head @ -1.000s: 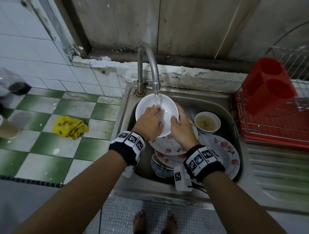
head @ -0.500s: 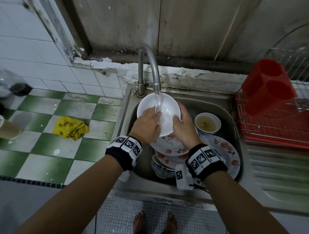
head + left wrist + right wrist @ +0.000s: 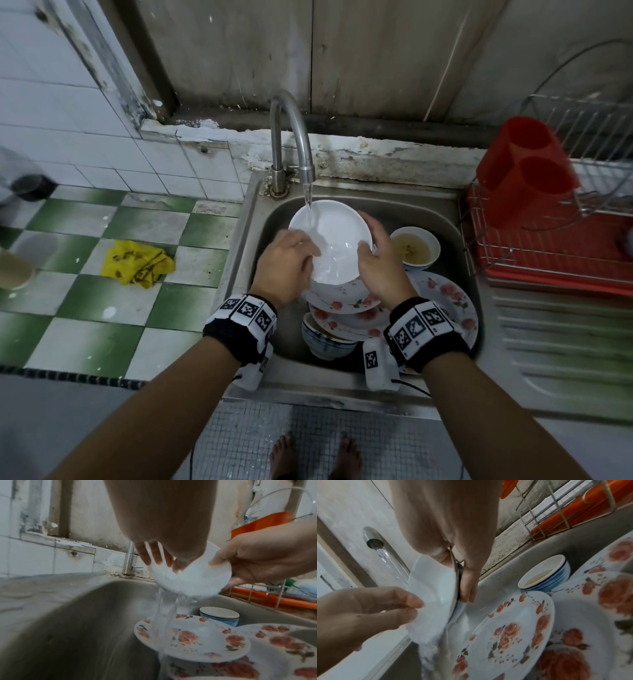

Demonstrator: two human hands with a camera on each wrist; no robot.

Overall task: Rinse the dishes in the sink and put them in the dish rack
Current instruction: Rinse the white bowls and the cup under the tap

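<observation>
White shallow ceramic plate (image 3: 330,240) tilted under the curved steel tap (image 3: 291,137), at the steel sink (image 3: 445,219) back-left corner. My left hand (image 3: 286,260) has slid off its face. It and my right hand (image 3: 380,267) pinch the rim, thumbs in front, fingers behind (rinse ending, I judge; red wire dish rack (image 3: 548,257) next).

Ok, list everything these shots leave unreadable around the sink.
- Striped bowl at the sink front: inside hidden under the floral plates, head view.
- Dish rack: right end cut off by the frame edge, head view.
- Sink drain: covered by dishes or out of frame, every view.
- Beige object at the left edge: cropped, blurred, head view.
</observation>
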